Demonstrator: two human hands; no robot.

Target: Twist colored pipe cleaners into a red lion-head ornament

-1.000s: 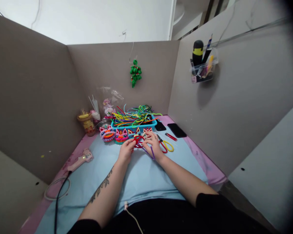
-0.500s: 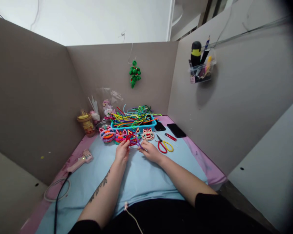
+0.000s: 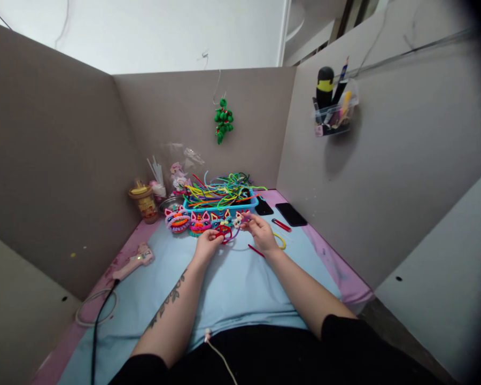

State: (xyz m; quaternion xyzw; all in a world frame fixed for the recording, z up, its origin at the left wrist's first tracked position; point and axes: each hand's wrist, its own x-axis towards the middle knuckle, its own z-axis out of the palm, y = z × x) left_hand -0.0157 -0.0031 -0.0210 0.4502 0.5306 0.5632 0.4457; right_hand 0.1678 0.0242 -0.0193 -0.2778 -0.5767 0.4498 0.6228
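My left hand (image 3: 207, 247) is closed, thumb and fingers pinching a looped red pipe-cleaner piece (image 3: 224, 231) above the blue cloth. From that piece a purple pipe cleaner (image 3: 236, 233) curves across to my right hand (image 3: 262, 235), whose fingertips pinch its other end. Just behind the hands stand several colourful pipe-cleaner animal heads (image 3: 200, 223), partly covered by the work. Below my right hand lies a short red strip (image 3: 256, 250) on the cloth. The scissors are mostly hidden by that hand; only a yellow handle (image 3: 281, 241) shows.
Behind the heads, a blue basket (image 3: 220, 210) overflows with pipe cleaners. Phones (image 3: 291, 214) and a red cutter (image 3: 281, 225) lie at right. A pink glue gun (image 3: 135, 262) with a black cable lies left, near a cup (image 3: 145, 204). Grey partitions (image 3: 204, 117) surround the table.
My right hand has moved up and right, drawing the purple pipe cleaner away from the red piece and covering the scissors. My left hand has shifted slightly right. The red strip now shows on the cloth.
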